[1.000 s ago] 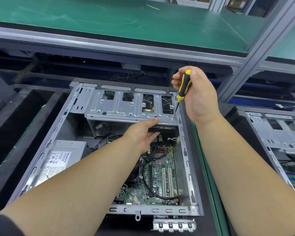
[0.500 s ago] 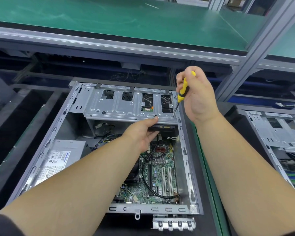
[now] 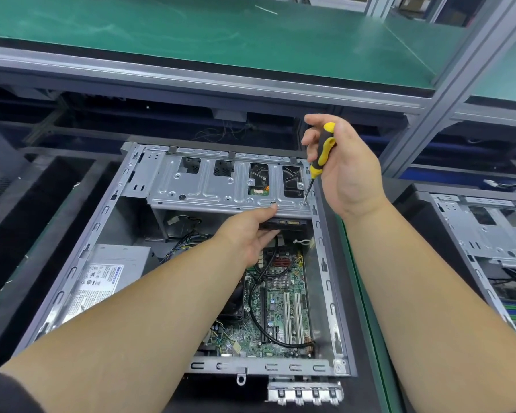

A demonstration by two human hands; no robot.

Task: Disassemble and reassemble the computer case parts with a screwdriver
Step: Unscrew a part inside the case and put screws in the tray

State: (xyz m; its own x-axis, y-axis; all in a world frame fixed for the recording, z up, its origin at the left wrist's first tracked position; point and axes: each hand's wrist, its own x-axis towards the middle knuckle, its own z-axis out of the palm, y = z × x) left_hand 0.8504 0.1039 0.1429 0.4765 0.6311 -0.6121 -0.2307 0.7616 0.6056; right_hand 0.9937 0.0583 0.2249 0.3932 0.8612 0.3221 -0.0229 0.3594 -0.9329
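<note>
An open grey computer case point(image 3: 328, 281) lies flat in front of me, its motherboard point(image 3: 283, 305) and power supply point(image 3: 105, 275) exposed. A silver drive cage point(image 3: 218, 186) spans its far end. My right hand point(image 3: 349, 171) grips a yellow-and-black screwdriver point(image 3: 322, 153) by the handle, the tip set on a screw point(image 3: 304, 203) at the cage's front right corner. My left hand point(image 3: 248, 234) holds the cage's front edge, thumb on top and fingers underneath against a black drive point(image 3: 286, 223).
A second open case point(image 3: 489, 234) sits at the right. Black case panels point(image 3: 36, 210) lie at the left. A green-topped shelf point(image 3: 191, 34) on grey aluminium posts point(image 3: 447, 93) overhangs the far side. A slot bracket point(image 3: 304, 391) lies at the near edge.
My right hand has turned on the screwdriver handle, its fingers shifting round it while the tip stays on the same screw. The left hand has kept its hold.
</note>
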